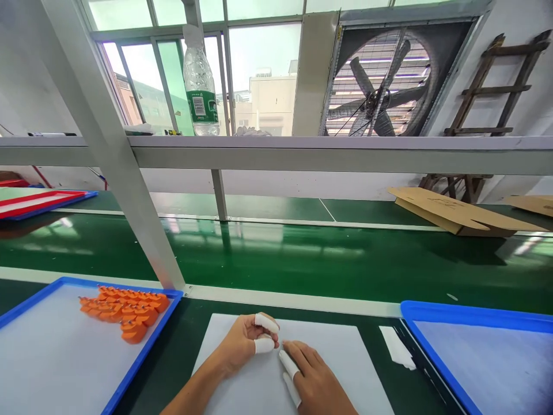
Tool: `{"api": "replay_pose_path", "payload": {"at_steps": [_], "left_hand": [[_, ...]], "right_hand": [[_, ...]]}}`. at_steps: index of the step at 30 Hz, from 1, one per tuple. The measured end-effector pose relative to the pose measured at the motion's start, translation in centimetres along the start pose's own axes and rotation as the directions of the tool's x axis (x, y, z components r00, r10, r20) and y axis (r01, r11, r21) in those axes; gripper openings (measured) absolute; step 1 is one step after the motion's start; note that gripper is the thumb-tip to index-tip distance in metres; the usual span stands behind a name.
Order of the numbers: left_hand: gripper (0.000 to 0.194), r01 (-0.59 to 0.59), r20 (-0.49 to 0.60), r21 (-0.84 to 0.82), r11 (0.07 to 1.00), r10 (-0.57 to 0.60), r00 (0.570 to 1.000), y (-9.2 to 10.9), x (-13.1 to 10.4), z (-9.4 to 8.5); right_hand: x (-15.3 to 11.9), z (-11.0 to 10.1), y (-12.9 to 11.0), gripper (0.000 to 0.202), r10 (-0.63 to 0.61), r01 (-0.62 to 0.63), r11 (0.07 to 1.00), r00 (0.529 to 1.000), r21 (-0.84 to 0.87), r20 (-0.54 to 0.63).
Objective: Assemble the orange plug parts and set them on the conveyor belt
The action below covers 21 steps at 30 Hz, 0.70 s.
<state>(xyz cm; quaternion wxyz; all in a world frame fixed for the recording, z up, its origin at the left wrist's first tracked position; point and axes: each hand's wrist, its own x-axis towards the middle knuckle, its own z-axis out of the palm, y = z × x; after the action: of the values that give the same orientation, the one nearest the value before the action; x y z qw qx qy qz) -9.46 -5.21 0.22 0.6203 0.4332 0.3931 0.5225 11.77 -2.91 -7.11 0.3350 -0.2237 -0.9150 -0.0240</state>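
Note:
My left hand (pixel 253 341) is over a white sheet (pixel 341 351) on the dark green tabletop, its thumb and a finger wrapped in white covers and curled toward each other. Whatever may be between those fingertips is too small to make out. Close by on the right, my right hand (pixel 309 374) rests low over the same sheet with white covers on two digits, its fingers pointing toward the left hand. Its fingertips show nothing clearly held. To the left, several orange pieces (pixel 125 308) stand in rows in a blue-rimmed tray (pixel 140 360).
Another blue-rimmed tray (pixel 466 314) lies at the right, beside a torn white scrap (pixel 397 347). A slanted metal post (pixel 125 161) meets the table behind the left tray. Beyond runs a green belt (pixel 276 253), with a cardboard box (pixel 462 213) at the right and a bottle (pixel 201 92) on the rail.

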Motion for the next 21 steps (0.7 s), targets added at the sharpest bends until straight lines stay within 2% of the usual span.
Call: {"api": "replay_pose_path", "payload": {"at_steps": [5,8,10,13,15,17,21], "left_hand": [[0.016,-0.024,-0.005,0.120,0.992,0.025,1.000,-0.4,0.1,0.3],[0.008,-0.097,-0.025,0.248,0.964,0.107,0.994,-1.2,0.0,0.4],[0.008,-0.162,-0.033,0.393,0.905,0.190,0.981,-2.1,-0.1,0.5],[0.024,-0.300,0.016,0.620,0.725,0.370,0.929,-3.7,-0.5,0.9],[0.029,-0.410,0.098,0.682,0.606,0.480,0.872,-4.6,-0.7,1.4],[0.032,-0.482,0.157,0.697,0.530,0.544,0.824,-5.1,-1.0,1.9],[0.041,-0.545,0.200,0.708,0.449,0.612,0.765,-5.3,-1.1,2.6]], "right_hand": [[-0.2,0.9,0.4,0.036,-0.007,0.008,1.000,0.999,0.028,-0.046],[-0.3,1.4,0.7,0.018,-0.030,0.031,0.999,0.998,0.016,-0.055],[-0.2,1.7,0.9,0.014,-0.050,0.049,0.999,0.996,-0.017,-0.068],[0.0,2.0,1.1,0.019,-0.070,0.066,0.997,0.989,-0.033,-0.132],[0.1,1.8,1.2,0.021,-0.068,0.069,0.998,0.988,0.004,-0.136],[0.3,1.3,1.1,0.024,-0.049,0.053,0.997,0.997,0.056,-0.066],[0.3,0.4,0.8,0.038,0.026,-0.039,0.992,0.994,0.118,0.106]]}}
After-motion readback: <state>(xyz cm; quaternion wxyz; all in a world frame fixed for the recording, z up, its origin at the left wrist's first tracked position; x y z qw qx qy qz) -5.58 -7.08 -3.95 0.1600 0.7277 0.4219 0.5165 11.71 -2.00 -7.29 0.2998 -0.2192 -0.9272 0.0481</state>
